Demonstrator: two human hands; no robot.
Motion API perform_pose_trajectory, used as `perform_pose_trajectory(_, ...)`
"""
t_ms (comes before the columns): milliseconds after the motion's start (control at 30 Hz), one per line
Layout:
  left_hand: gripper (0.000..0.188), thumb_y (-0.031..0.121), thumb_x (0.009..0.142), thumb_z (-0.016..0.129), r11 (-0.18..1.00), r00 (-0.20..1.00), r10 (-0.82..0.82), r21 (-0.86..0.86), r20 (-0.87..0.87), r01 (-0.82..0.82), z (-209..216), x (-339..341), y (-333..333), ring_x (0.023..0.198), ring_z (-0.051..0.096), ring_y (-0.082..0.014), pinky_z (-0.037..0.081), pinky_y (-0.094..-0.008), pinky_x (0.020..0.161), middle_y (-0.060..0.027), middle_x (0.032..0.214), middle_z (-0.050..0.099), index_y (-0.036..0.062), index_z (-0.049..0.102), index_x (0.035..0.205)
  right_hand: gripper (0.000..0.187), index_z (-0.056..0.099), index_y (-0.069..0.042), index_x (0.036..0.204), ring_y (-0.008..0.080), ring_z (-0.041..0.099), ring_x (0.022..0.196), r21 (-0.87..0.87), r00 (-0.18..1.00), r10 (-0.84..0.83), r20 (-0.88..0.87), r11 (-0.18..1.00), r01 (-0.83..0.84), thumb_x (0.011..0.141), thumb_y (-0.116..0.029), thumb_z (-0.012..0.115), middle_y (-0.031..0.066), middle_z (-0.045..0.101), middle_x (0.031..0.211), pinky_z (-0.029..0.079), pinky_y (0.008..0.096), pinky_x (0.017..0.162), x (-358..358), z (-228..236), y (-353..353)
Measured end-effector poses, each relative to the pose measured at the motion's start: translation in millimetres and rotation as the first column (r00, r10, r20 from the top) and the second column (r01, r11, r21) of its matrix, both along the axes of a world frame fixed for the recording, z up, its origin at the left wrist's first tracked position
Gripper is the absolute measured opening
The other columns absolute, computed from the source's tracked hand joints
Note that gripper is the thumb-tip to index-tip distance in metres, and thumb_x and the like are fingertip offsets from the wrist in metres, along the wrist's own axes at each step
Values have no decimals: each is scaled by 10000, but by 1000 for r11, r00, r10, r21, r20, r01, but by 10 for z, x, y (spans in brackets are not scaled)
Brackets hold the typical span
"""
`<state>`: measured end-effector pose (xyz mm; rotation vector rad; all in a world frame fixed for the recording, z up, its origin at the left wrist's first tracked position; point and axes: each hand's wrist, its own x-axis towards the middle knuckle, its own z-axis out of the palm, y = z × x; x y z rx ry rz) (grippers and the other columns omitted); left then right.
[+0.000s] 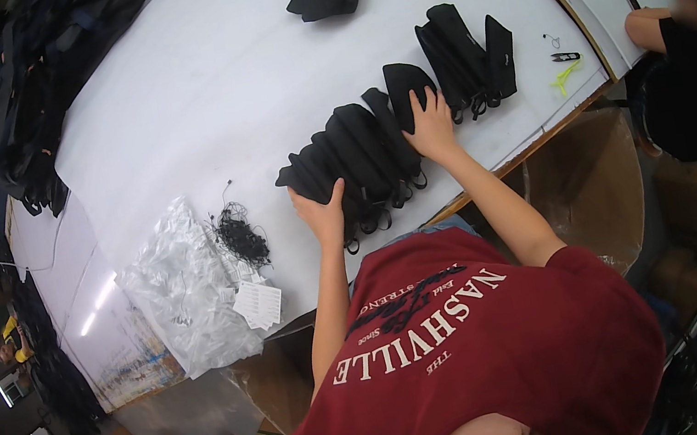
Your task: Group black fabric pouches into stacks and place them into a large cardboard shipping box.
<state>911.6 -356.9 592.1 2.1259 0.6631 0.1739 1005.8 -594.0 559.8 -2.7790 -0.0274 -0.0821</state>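
In the head view, the row of black pouches lies on the white table, near its front edge, between the left grip and the right grip. The left grip is spread, thumb apart from fingers, touching the row's left end. The right grip lies with spread fingers upon the right-end pouch.
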Motion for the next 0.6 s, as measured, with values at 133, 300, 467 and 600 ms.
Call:
perform_pose_trajectory(133,1059,419,661,814,1000,1000,-16,9,1,16,0,6,9,1268,358,-404,284,-446,1064,-292,1349,376,-97,240,1386,967,277,-84,1445,480,261,1310,-32,997,-57,-54,998,55,659,-298,800,298,298,1414,239,523,1081,19,-29,70)
perform_pose_trajectory(300,1066,424,659,815,1000,1000,-9,10,13,9,-29,-21,35,1270,357,-406,277,-449,1069,-293,1350,375,-101,238,1387,832,277,-138,1462,399,346,1308,511,991,71,-116,860,-2,723,-174,657,236,330,1437,305,445,1073,61,111,-171)
perform_pose_trajectory(467,1044,389,678,802,1000,1000,-11,16,-14,11,-27,12,15,1274,332,-415,257,-461,1073,-285,1374,348,-83,213,1399,689,400,-179,1416,359,344,1328,741,934,357,1,627,-241,748,-109,556,167,398,1429,278,405,1096,-167,83,-123)
perform_pose_trajectory(600,1039,378,673,808,1000,1000,-12,-6,-8,12,-17,5,7,1270,343,-413,268,-458,1069,-287,1370,353,-82,221,1397,551,539,-175,1284,342,420,1238,487,980,178,86,851,-197,739,-121,608,150,484,1317,329,422,1027,-131,320,-184)
